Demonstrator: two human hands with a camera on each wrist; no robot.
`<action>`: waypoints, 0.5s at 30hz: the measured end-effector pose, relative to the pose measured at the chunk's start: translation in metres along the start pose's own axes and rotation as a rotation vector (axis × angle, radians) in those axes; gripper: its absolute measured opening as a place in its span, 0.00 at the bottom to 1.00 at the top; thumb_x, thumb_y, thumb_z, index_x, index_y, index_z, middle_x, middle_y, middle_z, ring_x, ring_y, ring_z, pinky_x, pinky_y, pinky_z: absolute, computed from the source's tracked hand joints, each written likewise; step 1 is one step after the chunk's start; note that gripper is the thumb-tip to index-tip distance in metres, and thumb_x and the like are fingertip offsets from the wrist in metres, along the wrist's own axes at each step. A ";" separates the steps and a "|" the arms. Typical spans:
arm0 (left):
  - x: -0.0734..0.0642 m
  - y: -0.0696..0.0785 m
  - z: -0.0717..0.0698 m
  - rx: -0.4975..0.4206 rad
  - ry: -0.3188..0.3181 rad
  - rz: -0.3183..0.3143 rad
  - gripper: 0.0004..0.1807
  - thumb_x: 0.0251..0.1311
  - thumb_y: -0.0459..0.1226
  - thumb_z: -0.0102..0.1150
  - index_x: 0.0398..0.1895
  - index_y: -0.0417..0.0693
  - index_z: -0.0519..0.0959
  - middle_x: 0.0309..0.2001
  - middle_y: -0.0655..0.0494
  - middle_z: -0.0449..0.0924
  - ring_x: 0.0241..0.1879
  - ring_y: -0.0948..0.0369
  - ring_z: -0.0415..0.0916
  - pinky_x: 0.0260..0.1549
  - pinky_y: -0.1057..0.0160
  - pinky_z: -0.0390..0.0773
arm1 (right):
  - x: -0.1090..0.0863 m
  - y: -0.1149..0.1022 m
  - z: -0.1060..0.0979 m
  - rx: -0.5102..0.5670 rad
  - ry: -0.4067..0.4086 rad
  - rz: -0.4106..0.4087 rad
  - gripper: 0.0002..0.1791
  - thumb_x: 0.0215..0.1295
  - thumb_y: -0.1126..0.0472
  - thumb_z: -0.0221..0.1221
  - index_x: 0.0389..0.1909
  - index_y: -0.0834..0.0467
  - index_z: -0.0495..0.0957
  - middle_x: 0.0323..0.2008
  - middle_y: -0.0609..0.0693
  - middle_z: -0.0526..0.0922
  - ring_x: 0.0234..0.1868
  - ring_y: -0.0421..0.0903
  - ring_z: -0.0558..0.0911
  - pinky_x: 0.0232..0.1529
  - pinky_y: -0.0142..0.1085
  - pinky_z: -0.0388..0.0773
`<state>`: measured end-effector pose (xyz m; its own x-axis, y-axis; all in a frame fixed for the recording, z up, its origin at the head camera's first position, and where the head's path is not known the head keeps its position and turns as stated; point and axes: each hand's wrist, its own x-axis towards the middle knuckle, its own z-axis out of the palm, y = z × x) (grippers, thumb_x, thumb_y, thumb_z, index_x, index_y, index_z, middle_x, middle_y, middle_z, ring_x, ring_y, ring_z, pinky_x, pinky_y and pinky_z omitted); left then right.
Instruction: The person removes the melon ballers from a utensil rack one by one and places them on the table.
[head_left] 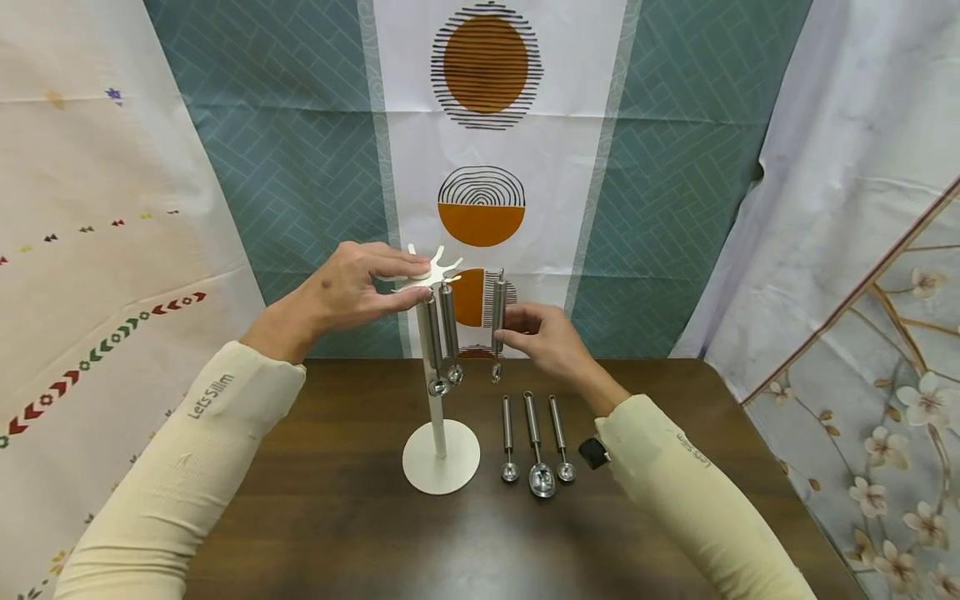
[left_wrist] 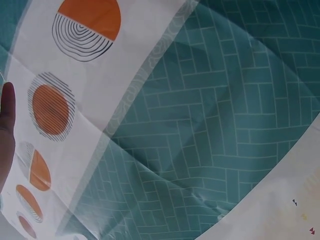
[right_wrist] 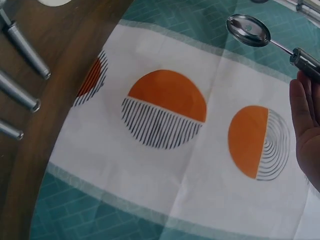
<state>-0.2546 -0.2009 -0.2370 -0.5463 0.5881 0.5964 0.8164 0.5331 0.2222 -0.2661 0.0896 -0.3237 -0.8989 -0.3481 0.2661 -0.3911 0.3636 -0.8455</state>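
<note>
A white stand (head_left: 441, 472) with a round base and a ring of hooks on top stands on the table. My left hand (head_left: 352, 279) grips the hook ring, with fingers over it and thumb at its near edge. Two steel melon ballers, one nearer (head_left: 436, 346) and one behind it (head_left: 450, 321), hang bowls down from the hooks. To the right of the stand, my right hand (head_left: 553, 340) pinches another melon baller (head_left: 499, 304) by its handle, upright with the bowl down. Its round bowl (right_wrist: 248, 31) shows in the right wrist view, apart from the hooks.
On the brown table (head_left: 330, 500), right of the base, lie two small melon ballers, left (head_left: 508, 437) and right (head_left: 559, 433), with a larger oval scoop (head_left: 542, 479) between them. A patterned cloth (head_left: 300, 167) hangs behind the table.
</note>
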 end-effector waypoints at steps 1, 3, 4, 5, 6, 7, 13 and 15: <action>0.000 -0.001 0.000 0.003 0.006 0.007 0.21 0.53 0.39 0.73 0.51 0.42 0.85 0.52 0.50 0.85 0.48 0.50 0.82 0.45 0.49 0.81 | -0.001 0.003 -0.001 -0.010 0.002 0.007 0.16 0.65 0.62 0.66 0.51 0.63 0.82 0.45 0.55 0.86 0.44 0.49 0.83 0.45 0.39 0.79; 0.000 -0.002 0.000 0.009 0.018 0.018 0.21 0.52 0.38 0.74 0.51 0.42 0.86 0.51 0.50 0.85 0.47 0.51 0.81 0.44 0.49 0.80 | -0.003 0.007 -0.004 -0.027 0.008 0.016 0.16 0.64 0.62 0.66 0.51 0.63 0.82 0.45 0.55 0.86 0.45 0.50 0.83 0.45 0.40 0.80; 0.000 -0.003 0.000 0.013 0.023 0.024 0.21 0.52 0.38 0.74 0.50 0.42 0.86 0.50 0.50 0.86 0.47 0.51 0.80 0.43 0.49 0.80 | -0.004 0.010 -0.006 -0.029 0.008 0.016 0.16 0.65 0.62 0.66 0.51 0.63 0.82 0.45 0.55 0.86 0.45 0.50 0.83 0.46 0.41 0.80; 0.000 -0.003 0.000 0.014 0.029 0.031 0.21 0.51 0.38 0.74 0.50 0.41 0.86 0.49 0.50 0.86 0.48 0.51 0.79 0.43 0.49 0.80 | -0.006 0.012 -0.007 -0.033 0.011 0.016 0.16 0.65 0.61 0.66 0.51 0.63 0.82 0.45 0.55 0.86 0.45 0.50 0.83 0.46 0.41 0.80; 0.001 -0.004 0.000 0.015 0.034 0.037 0.21 0.51 0.38 0.74 0.50 0.41 0.86 0.48 0.50 0.86 0.49 0.51 0.79 0.44 0.48 0.80 | -0.007 0.014 -0.008 -0.036 0.013 0.015 0.16 0.65 0.61 0.66 0.51 0.63 0.82 0.45 0.56 0.86 0.45 0.50 0.83 0.46 0.41 0.80; 0.001 -0.004 0.001 0.014 0.037 0.042 0.21 0.51 0.37 0.74 0.49 0.40 0.86 0.48 0.49 0.86 0.51 0.50 0.78 0.46 0.48 0.81 | -0.008 0.016 -0.009 -0.038 0.015 0.014 0.16 0.64 0.61 0.66 0.51 0.63 0.82 0.45 0.55 0.86 0.44 0.50 0.83 0.45 0.41 0.80; 0.002 -0.004 0.002 -0.018 0.022 0.028 0.21 0.51 0.36 0.74 0.49 0.39 0.86 0.50 0.46 0.85 0.57 0.45 0.78 0.55 0.44 0.76 | -0.014 0.027 -0.017 -0.042 0.040 0.023 0.15 0.63 0.61 0.67 0.48 0.64 0.83 0.43 0.56 0.86 0.43 0.49 0.83 0.43 0.37 0.79; 0.001 -0.003 0.003 -0.023 0.015 0.011 0.21 0.52 0.36 0.74 0.50 0.40 0.86 0.51 0.45 0.85 0.56 0.45 0.79 0.55 0.44 0.77 | -0.016 0.030 -0.019 -0.046 0.046 0.028 0.15 0.63 0.61 0.67 0.49 0.64 0.83 0.44 0.56 0.86 0.43 0.49 0.83 0.43 0.36 0.79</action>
<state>-0.2583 -0.2005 -0.2391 -0.5343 0.5849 0.6103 0.8268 0.5119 0.2333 -0.2667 0.1229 -0.3442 -0.9173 -0.2971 0.2649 -0.3735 0.4124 -0.8309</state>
